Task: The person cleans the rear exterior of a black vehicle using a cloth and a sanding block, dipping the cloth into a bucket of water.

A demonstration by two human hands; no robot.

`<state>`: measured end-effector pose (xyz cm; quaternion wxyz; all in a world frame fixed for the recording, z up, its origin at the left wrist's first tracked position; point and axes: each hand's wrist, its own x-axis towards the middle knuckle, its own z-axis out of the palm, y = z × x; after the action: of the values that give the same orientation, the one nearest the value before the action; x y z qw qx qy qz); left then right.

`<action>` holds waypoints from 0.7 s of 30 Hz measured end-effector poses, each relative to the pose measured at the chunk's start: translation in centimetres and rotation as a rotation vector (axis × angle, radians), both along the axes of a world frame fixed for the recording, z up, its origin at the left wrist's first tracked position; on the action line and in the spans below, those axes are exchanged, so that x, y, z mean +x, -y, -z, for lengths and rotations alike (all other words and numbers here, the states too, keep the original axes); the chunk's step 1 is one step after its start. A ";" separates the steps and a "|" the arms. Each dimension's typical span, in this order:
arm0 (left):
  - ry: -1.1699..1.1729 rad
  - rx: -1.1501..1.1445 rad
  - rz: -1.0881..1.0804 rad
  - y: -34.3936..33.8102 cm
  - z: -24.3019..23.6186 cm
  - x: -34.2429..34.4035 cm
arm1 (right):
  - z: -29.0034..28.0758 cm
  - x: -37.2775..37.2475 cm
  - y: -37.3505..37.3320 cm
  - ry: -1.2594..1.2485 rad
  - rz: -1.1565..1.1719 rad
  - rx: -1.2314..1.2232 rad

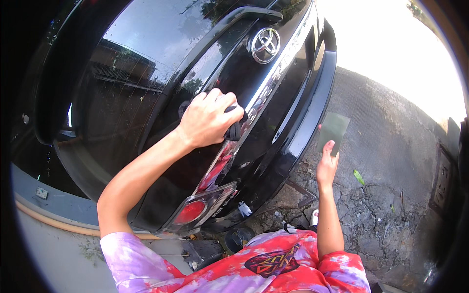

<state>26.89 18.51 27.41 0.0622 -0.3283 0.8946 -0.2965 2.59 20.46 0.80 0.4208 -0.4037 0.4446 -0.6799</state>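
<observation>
My left hand (210, 119) is closed round a small black object (234, 130), pressed at the chrome strip across the back of a black car (195, 161). The fingers cover most of that object, so its kind does not show. Out to the right, over the ground and clear of the bumper, my right hand (327, 166) grips the lower end of a flat grey-green rectangular sheet (334, 129), thumb on its face. A round chrome badge (265, 46) sits farther up the tailgate, beyond my left hand.
Below my left arm is a red and clear tail light (190, 212). The rear bumper (307, 128) curves along the right. Cracked concrete (381, 205) carries a green leaf (359, 177). A dark round pot-like thing (238, 239) stands low by the bumper. A wall (53, 234) borders the left.
</observation>
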 end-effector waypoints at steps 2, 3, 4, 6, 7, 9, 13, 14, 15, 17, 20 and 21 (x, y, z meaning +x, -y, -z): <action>0.023 -0.032 -0.029 5.4 -1.4 -2.8 | 2.3 0.3 -1.6 0.065 -0.023 0.077; 0.046 -0.071 -0.072 8.6 -2.5 -4.6 | 3.9 0.4 -2.4 0.094 -0.022 0.112; 0.067 -0.114 -0.118 11.5 -3.7 -6.2 | 5.5 0.4 -3.1 0.120 -0.024 0.142; 0.182 -0.217 -0.072 16.2 -5.1 -8.1 | 7.2 -0.6 -4.7 0.147 -0.037 0.170; 0.220 -0.230 -0.062 18.2 -5.8 -8.5 | 8.3 -1.4 -5.4 0.151 -0.009 0.207; 0.225 -0.055 -0.259 17.2 -7.1 -14.1 | 12.1 -3.7 -5.4 0.206 0.091 0.290; 0.174 -0.186 -0.184 15.8 -5.7 -10.2 | 14.8 -4.2 -5.6 0.174 0.135 0.460; 0.185 -0.179 -0.258 13.7 -4.9 -8.6 | 14.1 -3.3 -4.8 0.132 0.209 0.403; 0.149 -0.132 -0.246 10.8 -4.5 -7.1 | 13.7 -3.1 -4.2 0.188 0.116 0.413; 0.118 -0.040 -0.207 5.1 -2.2 -4.6 | 9.8 -1.6 -2.3 0.120 0.234 0.253; 0.058 0.153 -0.248 -4.9 0.8 -1.1 | 6.8 -2.4 -0.8 0.181 0.140 0.163; 0.078 0.243 -0.369 -8.1 1.1 -0.1 | 7.0 -2.4 -0.7 0.156 0.082 0.095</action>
<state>26.76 26.61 26.32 0.1889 -0.4648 0.8455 -0.1828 0.20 21.12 -6.21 0.4446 -0.3105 0.4582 -0.7042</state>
